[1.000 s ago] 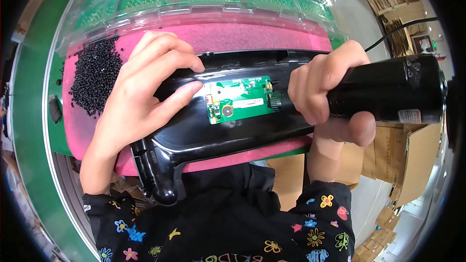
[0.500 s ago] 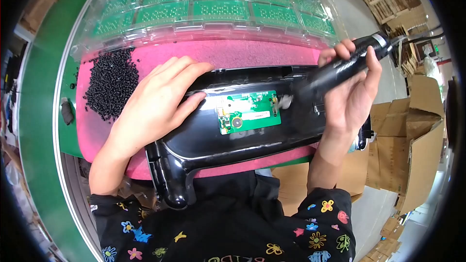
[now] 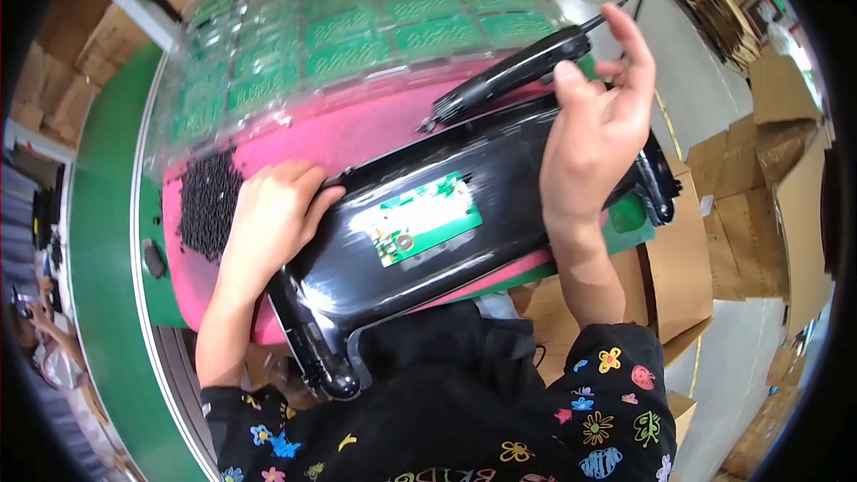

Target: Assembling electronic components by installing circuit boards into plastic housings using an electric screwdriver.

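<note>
A glossy black plastic housing (image 3: 509, 170) lies tilted across my front, with a green circuit board (image 3: 437, 230) inside it. My left hand (image 3: 278, 214) holds the housing's far left edge, its fingers curled over the rim. Beyond the far edge, a black electric screwdriver (image 3: 513, 71) rests on the pink mat (image 3: 357, 138), its bit pointing left and its cord running off to the upper right. Close to the cord end, my right hand (image 3: 598, 134) is open above the housing's right part, fingers apart and gripping nothing.
A heap of small black screws (image 3: 210, 205) sits on the mat's left. Clear plastic trays of green boards (image 3: 357, 45) fill the far side. A small dark object (image 3: 154, 259) lies on the green table (image 3: 116, 214). Cardboard boxes (image 3: 741, 187) stand at right; another person's hand (image 3: 40, 314) shows far left.
The screwdriver has gone from over the board to the mat beyond the housing, and my right hand has opened off it. The left hand stays on the rim, and the whole view has shifted.
</note>
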`<state>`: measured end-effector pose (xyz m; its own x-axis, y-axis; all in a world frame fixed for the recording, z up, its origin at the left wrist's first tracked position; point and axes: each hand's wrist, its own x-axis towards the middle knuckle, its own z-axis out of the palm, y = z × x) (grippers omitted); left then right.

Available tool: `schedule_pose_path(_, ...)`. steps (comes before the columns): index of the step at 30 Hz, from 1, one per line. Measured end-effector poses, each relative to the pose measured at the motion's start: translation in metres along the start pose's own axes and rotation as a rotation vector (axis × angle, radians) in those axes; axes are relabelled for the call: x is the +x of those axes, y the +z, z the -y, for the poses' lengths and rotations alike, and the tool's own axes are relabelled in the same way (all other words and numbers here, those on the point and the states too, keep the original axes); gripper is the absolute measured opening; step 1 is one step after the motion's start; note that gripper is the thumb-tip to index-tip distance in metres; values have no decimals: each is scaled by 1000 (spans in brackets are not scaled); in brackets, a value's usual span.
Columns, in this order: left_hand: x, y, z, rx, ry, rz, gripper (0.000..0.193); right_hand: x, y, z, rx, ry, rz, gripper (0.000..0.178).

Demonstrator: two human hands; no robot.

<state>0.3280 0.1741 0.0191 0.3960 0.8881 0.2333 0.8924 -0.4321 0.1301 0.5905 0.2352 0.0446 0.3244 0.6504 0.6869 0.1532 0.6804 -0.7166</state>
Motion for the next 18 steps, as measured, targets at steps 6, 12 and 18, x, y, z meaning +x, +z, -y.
schedule_pose_path(6,-14,-21,-30,-151,-109,-151,6,-3,-88,13,-263,-876,-11,47)
schedule_pose_path(12,-98,-72,-27,365,-113,-868,11,-35,-206,-46,-671,-583,-258,54)
schedule_pose_path(18,-224,-112,33,905,-503,-950,17,-119,-371,-155,-1016,320,7,40)
